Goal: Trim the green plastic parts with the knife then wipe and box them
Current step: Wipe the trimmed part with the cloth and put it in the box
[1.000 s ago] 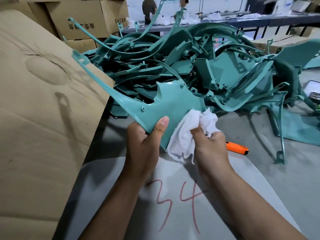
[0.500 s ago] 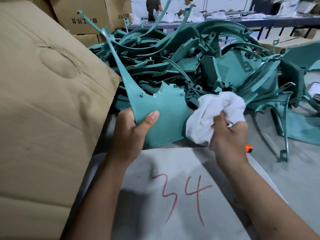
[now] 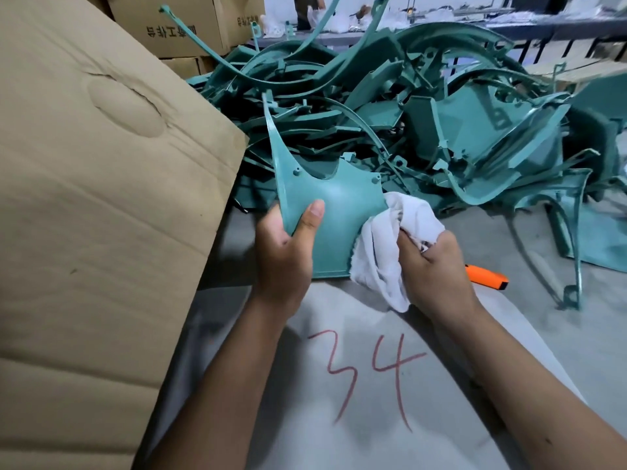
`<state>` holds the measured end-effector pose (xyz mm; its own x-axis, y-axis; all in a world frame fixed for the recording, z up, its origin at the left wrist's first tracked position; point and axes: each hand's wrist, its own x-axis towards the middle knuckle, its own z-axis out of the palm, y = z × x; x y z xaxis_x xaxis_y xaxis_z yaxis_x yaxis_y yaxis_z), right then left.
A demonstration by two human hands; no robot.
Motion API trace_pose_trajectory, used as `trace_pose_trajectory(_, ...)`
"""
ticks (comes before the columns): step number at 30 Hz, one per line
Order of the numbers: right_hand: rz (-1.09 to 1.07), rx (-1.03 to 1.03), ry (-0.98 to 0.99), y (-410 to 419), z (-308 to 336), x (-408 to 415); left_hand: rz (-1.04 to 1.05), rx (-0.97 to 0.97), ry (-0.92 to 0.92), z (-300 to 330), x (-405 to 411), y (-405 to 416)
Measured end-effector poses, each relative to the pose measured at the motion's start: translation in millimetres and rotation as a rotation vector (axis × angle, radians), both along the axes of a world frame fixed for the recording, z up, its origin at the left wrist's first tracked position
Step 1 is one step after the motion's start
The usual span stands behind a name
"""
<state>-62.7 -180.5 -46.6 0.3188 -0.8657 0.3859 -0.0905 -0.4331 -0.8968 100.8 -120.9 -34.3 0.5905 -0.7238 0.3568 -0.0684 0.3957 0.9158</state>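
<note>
A large cardboard box (image 3: 101, 215) fills the left side, its flap slanting toward the middle, and more printed cartons (image 3: 183, 25) stand behind it. Just right of the box, the left hand (image 3: 285, 252) holds a green plastic part (image 3: 336, 212) by its lower left edge, grip closed on it with the thumb pressed across the front face; the part stands upright above the grey desk (image 3: 559, 334), its thin arm pointing up. Against the part's right edge, the right hand (image 3: 437, 266) clutches a bunched white cloth (image 3: 390, 245), grip closed round it, the cloth touching the green surface. Below both forearms lies a pale sheet (image 3: 458, 418) marked "34" in red. Behind the hands a big tangled pile of green parts (image 3: 441, 130) covers the desk. To the right of the right hand, an orange knife (image 3: 487, 277) lies flat on the desk, untouched and partly hidden by the wrist.
</note>
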Motion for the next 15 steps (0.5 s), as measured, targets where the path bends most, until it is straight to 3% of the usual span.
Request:
trace_pose_trajectory(3, 0.088, 0.039, -0.121, 5, 2, -2, -0.093, 0.085, -0.121, 6, 16, 5)
trace_pose_trajectory(9, 0.129, 0.147, -0.145, -3, 8, -11, -0.282, 0.127, -0.282, 12, 17, 17)
trace_pose_trajectory(12, 0.404, 0.243, -0.297, -2, 11, -15, -0.215, 0.071, -0.334, 14, 19, 19)
trace_pose_trajectory(15, 0.631, 0.493, -0.483, -6, 19, -21, -0.068, 0.018, -0.386, 12, 21, 19)
